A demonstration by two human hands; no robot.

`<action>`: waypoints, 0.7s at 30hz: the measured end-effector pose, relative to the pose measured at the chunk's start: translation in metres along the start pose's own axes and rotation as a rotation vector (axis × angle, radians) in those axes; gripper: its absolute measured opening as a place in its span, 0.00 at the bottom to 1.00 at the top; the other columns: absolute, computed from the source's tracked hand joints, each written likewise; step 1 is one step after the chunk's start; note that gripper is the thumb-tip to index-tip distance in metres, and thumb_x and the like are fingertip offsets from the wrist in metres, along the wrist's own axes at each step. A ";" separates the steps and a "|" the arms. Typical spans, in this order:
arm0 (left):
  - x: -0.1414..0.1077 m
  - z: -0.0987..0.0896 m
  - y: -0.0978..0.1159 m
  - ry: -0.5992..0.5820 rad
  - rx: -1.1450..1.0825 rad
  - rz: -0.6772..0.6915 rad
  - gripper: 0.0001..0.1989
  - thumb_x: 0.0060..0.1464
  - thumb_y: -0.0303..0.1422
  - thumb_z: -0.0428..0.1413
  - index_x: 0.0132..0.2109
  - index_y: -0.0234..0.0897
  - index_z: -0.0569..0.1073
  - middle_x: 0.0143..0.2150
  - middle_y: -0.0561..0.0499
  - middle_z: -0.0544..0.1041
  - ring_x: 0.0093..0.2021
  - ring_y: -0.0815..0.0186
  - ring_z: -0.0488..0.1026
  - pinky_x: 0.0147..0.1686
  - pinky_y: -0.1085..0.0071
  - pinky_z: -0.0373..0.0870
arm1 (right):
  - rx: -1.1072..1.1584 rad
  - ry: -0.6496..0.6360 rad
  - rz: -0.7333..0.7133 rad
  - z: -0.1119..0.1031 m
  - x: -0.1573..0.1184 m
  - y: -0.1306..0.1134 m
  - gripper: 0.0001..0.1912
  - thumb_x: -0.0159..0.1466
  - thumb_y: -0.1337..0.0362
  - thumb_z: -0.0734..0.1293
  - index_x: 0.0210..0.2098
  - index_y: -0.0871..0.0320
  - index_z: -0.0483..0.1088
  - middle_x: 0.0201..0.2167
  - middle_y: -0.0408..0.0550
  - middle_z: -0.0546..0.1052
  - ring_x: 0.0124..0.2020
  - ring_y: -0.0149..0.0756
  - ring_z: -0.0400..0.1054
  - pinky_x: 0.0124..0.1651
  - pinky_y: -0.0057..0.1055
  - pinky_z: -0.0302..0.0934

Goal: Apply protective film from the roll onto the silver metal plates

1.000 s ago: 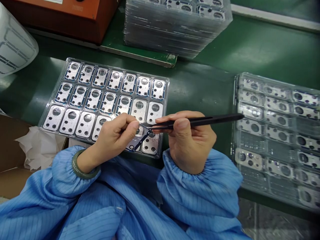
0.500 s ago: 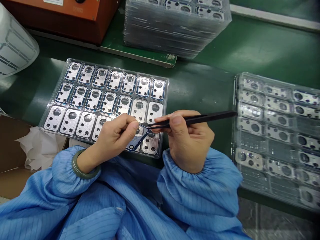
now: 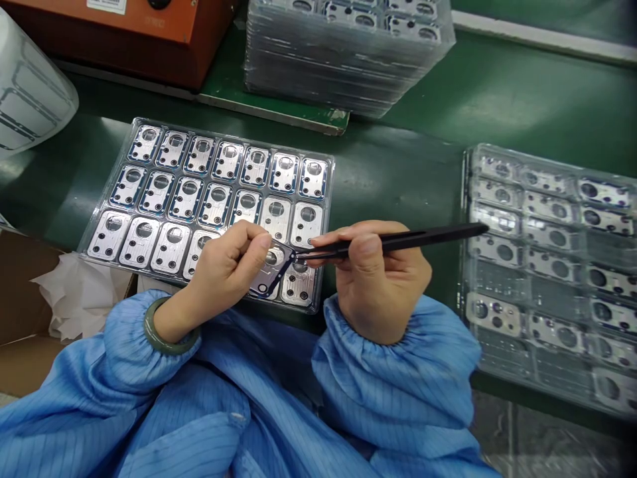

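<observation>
My left hand (image 3: 226, 265) is closed, thumb against curled fingers, on a thin dark-blue frame gasket (image 3: 283, 273). The gasket is tilted above the lower right of a clear plastic tray (image 3: 329, 179). In my right hand (image 3: 385, 282) are black tweezers (image 3: 423, 237), held between thumb and fingers, their tips at the gasket's upper right corner. Silver metal plates (image 3: 174, 248) with round holes sit in rows in the tray. Blue borders show around the plates of the far row and most of the middle row. My left hand hides part of the near row.
A second clear tray (image 3: 557, 299) with metal plates lies at the right. Behind stands a tall stack of clear trays (image 3: 343, 73). An orange machine (image 3: 149, 40), a white roll (image 3: 30, 86) with gasket outlines and a cardboard box (image 3: 20, 338) with white paper (image 3: 79, 292) are at the left.
The tweezers and my right hand have shifted slightly right, and the tweezers lie a little flatter. My left hand and the gasket have moved slightly left.
</observation>
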State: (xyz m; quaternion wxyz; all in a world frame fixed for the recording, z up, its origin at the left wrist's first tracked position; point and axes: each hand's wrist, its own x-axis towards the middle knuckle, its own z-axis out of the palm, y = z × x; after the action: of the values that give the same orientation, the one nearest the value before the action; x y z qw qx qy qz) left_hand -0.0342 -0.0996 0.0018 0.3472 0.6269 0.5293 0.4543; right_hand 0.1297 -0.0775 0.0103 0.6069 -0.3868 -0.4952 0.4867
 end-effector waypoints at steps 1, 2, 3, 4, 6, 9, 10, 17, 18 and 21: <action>0.000 0.000 0.000 -0.001 0.002 0.002 0.09 0.63 0.35 0.48 0.34 0.38 0.66 0.19 0.59 0.60 0.17 0.75 0.58 0.19 0.76 0.57 | 0.001 -0.019 0.000 0.000 0.000 0.000 0.04 0.63 0.59 0.68 0.34 0.52 0.73 0.28 0.39 0.78 0.23 0.31 0.72 0.26 0.29 0.72; 0.000 0.000 0.001 0.002 0.006 0.004 0.09 0.63 0.35 0.48 0.34 0.38 0.66 0.18 0.60 0.60 0.17 0.75 0.58 0.19 0.76 0.57 | -0.007 -0.030 0.001 0.000 0.000 0.000 0.04 0.62 0.59 0.69 0.34 0.52 0.73 0.28 0.39 0.78 0.23 0.31 0.72 0.26 0.29 0.72; 0.001 0.000 0.001 0.010 0.011 0.006 0.10 0.63 0.35 0.48 0.33 0.38 0.66 0.18 0.60 0.60 0.17 0.75 0.58 0.19 0.76 0.57 | -0.023 -0.037 0.002 0.000 0.000 0.000 0.04 0.62 0.59 0.69 0.33 0.52 0.73 0.28 0.39 0.78 0.23 0.31 0.72 0.25 0.29 0.72; 0.001 0.000 0.002 0.021 0.018 0.010 0.10 0.63 0.35 0.48 0.33 0.38 0.66 0.18 0.60 0.60 0.17 0.75 0.57 0.19 0.76 0.57 | -0.043 -0.040 0.001 0.000 0.000 0.001 0.05 0.61 0.59 0.69 0.33 0.52 0.73 0.28 0.39 0.78 0.23 0.31 0.72 0.25 0.29 0.72; 0.001 0.000 0.002 0.049 0.037 0.021 0.10 0.62 0.35 0.48 0.33 0.37 0.66 0.17 0.60 0.59 0.17 0.75 0.57 0.19 0.76 0.57 | -0.082 -0.043 -0.007 0.000 -0.001 0.001 0.05 0.61 0.59 0.69 0.32 0.53 0.73 0.27 0.40 0.78 0.22 0.31 0.72 0.25 0.29 0.72; 0.001 0.001 0.002 0.078 0.050 0.016 0.10 0.62 0.34 0.49 0.33 0.37 0.67 0.17 0.60 0.59 0.16 0.75 0.57 0.19 0.76 0.59 | -0.124 -0.078 -0.010 -0.001 -0.002 0.001 0.04 0.61 0.61 0.69 0.31 0.53 0.74 0.27 0.40 0.78 0.21 0.30 0.72 0.25 0.28 0.72; 0.001 0.001 0.002 0.076 0.041 0.003 0.09 0.62 0.34 0.48 0.34 0.37 0.67 0.17 0.61 0.60 0.15 0.75 0.58 0.19 0.76 0.59 | -0.134 -0.098 -0.003 -0.001 -0.003 0.001 0.04 0.61 0.61 0.69 0.31 0.53 0.74 0.27 0.39 0.78 0.22 0.29 0.72 0.25 0.27 0.72; 0.001 0.001 0.002 0.110 -0.010 -0.060 0.10 0.63 0.37 0.48 0.34 0.39 0.66 0.17 0.60 0.62 0.14 0.75 0.59 0.16 0.76 0.59 | -0.184 -0.066 -0.006 -0.002 -0.001 0.000 0.11 0.64 0.57 0.66 0.27 0.55 0.72 0.21 0.39 0.74 0.19 0.29 0.67 0.19 0.27 0.63; 0.002 0.002 0.001 0.116 -0.017 -0.067 0.10 0.63 0.38 0.48 0.34 0.39 0.66 0.17 0.60 0.62 0.14 0.75 0.59 0.15 0.76 0.59 | -0.225 0.022 -0.012 -0.003 0.001 0.001 0.14 0.64 0.55 0.65 0.26 0.55 0.71 0.19 0.39 0.72 0.18 0.29 0.64 0.18 0.27 0.60; 0.003 0.003 0.000 0.110 -0.085 -0.101 0.09 0.63 0.39 0.48 0.37 0.39 0.66 0.19 0.60 0.63 0.13 0.76 0.60 0.12 0.77 0.59 | -0.609 0.311 -0.044 -0.010 0.009 0.008 0.18 0.64 0.53 0.64 0.22 0.55 0.67 0.17 0.41 0.65 0.20 0.31 0.60 0.23 0.31 0.58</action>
State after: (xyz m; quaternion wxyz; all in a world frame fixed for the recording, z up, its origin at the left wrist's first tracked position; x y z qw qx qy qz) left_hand -0.0317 -0.0966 0.0011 0.3662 0.5584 0.5587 0.4918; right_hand 0.1383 -0.0670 0.0024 0.5420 -0.6090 -0.5277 0.2384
